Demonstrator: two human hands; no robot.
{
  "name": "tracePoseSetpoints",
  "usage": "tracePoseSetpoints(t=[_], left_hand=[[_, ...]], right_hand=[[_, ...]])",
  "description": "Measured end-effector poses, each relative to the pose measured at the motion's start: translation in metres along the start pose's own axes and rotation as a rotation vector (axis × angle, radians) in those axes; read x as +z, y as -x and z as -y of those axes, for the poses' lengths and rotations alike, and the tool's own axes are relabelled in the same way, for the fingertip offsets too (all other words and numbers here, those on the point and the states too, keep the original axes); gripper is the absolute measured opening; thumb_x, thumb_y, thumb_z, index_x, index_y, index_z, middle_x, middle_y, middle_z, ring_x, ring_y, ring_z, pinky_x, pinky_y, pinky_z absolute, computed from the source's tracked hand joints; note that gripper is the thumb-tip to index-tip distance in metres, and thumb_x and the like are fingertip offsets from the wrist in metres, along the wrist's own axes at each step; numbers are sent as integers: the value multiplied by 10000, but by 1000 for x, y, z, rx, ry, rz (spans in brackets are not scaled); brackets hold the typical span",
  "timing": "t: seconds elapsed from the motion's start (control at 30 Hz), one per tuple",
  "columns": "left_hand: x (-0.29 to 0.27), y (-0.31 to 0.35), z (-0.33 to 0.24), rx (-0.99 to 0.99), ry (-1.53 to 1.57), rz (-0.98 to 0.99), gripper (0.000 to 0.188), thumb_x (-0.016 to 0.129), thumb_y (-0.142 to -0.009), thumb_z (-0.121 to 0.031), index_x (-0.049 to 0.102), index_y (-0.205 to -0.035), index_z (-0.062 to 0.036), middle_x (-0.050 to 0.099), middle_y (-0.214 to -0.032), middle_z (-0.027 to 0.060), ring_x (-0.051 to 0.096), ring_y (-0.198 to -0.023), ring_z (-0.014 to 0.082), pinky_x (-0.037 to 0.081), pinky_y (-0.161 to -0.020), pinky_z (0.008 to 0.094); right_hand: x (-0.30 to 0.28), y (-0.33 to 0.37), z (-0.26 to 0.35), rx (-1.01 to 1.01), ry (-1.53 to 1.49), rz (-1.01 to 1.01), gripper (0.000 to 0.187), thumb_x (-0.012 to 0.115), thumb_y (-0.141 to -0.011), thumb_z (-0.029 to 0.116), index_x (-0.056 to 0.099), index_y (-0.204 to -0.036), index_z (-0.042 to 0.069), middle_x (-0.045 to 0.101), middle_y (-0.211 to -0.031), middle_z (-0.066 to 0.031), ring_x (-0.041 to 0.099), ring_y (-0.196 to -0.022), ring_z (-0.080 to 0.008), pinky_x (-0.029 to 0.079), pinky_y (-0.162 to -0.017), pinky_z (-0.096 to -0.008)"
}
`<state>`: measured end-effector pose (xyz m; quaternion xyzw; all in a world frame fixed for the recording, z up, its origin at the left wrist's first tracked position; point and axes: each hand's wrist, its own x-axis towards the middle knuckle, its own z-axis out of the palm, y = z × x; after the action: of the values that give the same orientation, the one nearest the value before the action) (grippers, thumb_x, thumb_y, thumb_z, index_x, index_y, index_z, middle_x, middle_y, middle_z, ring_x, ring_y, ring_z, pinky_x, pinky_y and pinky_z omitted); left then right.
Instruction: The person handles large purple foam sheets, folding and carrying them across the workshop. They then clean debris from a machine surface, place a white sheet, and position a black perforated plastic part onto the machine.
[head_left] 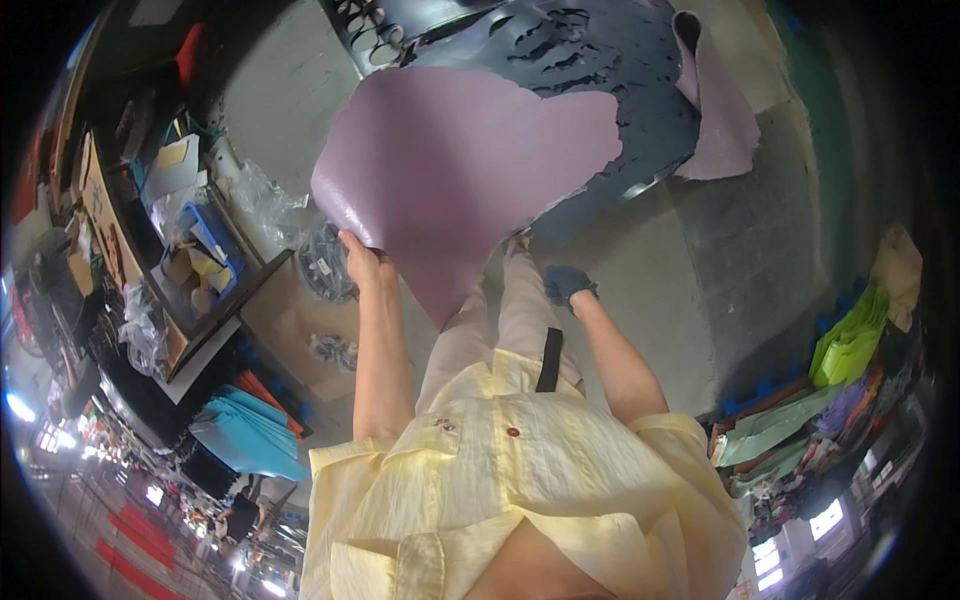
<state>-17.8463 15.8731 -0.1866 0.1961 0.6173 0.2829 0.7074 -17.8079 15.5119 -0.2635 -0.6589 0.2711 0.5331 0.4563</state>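
My left hand (366,264) is closed on the near left edge of a large mauve sheet that looks like leather (450,150), with the thumb on top. The sheet has an uneven outline and narrows to a point hanging in front of my legs. Its far part lies over a dark, glossy surface (650,90) with several ragged slits and holes. My right hand (571,285), in a dark glove, is low beside my right leg, apart from the sheet. Its fingers are too dark to make out.
A second mauve piece (722,120), curled at its top, hangs over the dark surface's right side. On the left stands a shelf with a blue bin (215,245), plastic bags (328,262) and turquoise sheets (245,430). Folded green material (845,345) is stacked at right.
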Motion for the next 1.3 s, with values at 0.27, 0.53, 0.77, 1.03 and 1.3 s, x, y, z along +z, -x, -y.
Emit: tracePoseSetpoints(t=[0.27,0.53,0.77,1.03,1.3], left_hand=[[35,57,-32,-351,269,-24,441,576,-887,-407,550,-1177,-77,605,-1149,30,583,-1029,220,485,-916,368],[55,178,-108,-416,593,515,330,431,-971,-247,535,-1202,-36,582,-1173,122,577,-1038,249,487,-912,387],[17,136,-161,-101,453,657,416,470,-955,-353,513,-1234,-48,557,-1214,92,544,-1069,249,480,-907,390],[3,-8,-254,47,381,274,531,545,-883,-480,531,-1209,-61,565,-1200,90,521,-1096,275,418,-976,466],[-77,-137,-313,-316,612,375,399,483,-907,-371,562,-1103,-33,590,-1150,132,537,-1089,305,410,-971,491]], right_hand=[[10,-15,-4,246,-208,94,255,595,-838,351,604,-734,118,539,-612,-21,491,-483,-159,380,-452,-303],[106,-10,-21,679,-1017,207,750,574,-747,677,504,-1244,119,524,-1254,-135,512,-1096,-339,430,-881,-483],[83,-19,47,-183,-1122,276,658,558,-828,518,433,-1325,105,444,-1344,-108,425,-1206,-302,341,-1020,-445],[56,101,366,-782,-783,-177,504,651,-800,266,511,-1228,38,560,-1140,-122,519,-1053,-294,423,-937,-424],[204,101,490,-1094,-488,-41,369,635,-811,214,583,-1132,39,609,-1020,-112,569,-948,-244,456,-874,-367]])
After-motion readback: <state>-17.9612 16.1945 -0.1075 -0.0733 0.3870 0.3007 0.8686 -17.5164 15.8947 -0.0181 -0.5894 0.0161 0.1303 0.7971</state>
